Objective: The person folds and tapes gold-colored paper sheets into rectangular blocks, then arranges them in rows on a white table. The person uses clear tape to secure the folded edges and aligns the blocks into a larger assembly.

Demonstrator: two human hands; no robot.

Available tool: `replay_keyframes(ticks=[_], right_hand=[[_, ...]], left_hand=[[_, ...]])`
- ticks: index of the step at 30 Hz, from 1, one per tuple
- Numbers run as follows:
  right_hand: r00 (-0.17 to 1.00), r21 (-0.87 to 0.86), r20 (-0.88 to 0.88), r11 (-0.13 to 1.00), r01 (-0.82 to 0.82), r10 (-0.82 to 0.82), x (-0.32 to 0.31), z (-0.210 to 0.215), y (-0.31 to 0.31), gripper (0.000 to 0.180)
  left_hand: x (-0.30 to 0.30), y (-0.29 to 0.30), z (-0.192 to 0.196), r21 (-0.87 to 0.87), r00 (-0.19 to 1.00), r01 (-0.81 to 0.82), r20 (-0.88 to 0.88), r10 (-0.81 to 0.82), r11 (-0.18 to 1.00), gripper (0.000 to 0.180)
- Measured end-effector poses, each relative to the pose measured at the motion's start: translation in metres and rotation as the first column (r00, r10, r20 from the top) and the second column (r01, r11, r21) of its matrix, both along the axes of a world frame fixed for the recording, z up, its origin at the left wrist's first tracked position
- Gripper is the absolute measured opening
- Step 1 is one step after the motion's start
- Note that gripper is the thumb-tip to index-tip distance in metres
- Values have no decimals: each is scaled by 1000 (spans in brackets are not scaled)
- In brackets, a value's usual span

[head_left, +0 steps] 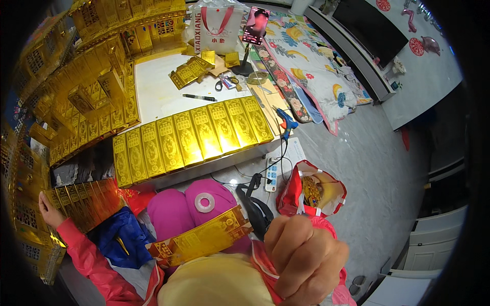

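My left hand [49,211] reaches out at the far left, fingers pointing up, beside the end of a row of upright gold boxes [84,200]. Whether it touches them I cannot tell. My right hand [308,259] is raised close to the camera, curled into a fist with knuckles showing; anything inside it is hidden. Across my lap lies a flattened gold carton [204,237] with brown ends. A roll of clear tape [204,202] rests on my purple trousers [171,209] just beyond it.
Gold boxes [194,135] line the white table's near edge, and stacked gold box structures [92,92] rise at the left. Scissors [219,85], a pen [199,97], a phone on a stand [256,25] and a blue glue gun [287,122] lie beyond. Cords run to a power strip [272,176] beside a red bag [288,196].
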State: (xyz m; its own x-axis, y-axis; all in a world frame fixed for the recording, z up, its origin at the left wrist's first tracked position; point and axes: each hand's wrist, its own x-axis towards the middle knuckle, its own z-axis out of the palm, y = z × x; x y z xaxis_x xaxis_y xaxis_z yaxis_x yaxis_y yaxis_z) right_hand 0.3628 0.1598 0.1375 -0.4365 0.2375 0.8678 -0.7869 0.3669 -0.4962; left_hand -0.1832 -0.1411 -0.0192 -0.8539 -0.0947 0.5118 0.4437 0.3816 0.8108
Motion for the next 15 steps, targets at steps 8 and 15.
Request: replay_keyframes(ticks=[8, 15], right_hand=[[971, -99, -17, 966, -238, 237, -5, -21, 5, 23], [944, -475, 239, 875, -92, 229, -8, -37, 18, 12]], left_hand=[[-2, 13, -7, -41, 1000, 1, 24, 0, 999, 49], [-9, 26, -22, -181, 997, 74, 38, -68, 981, 49]])
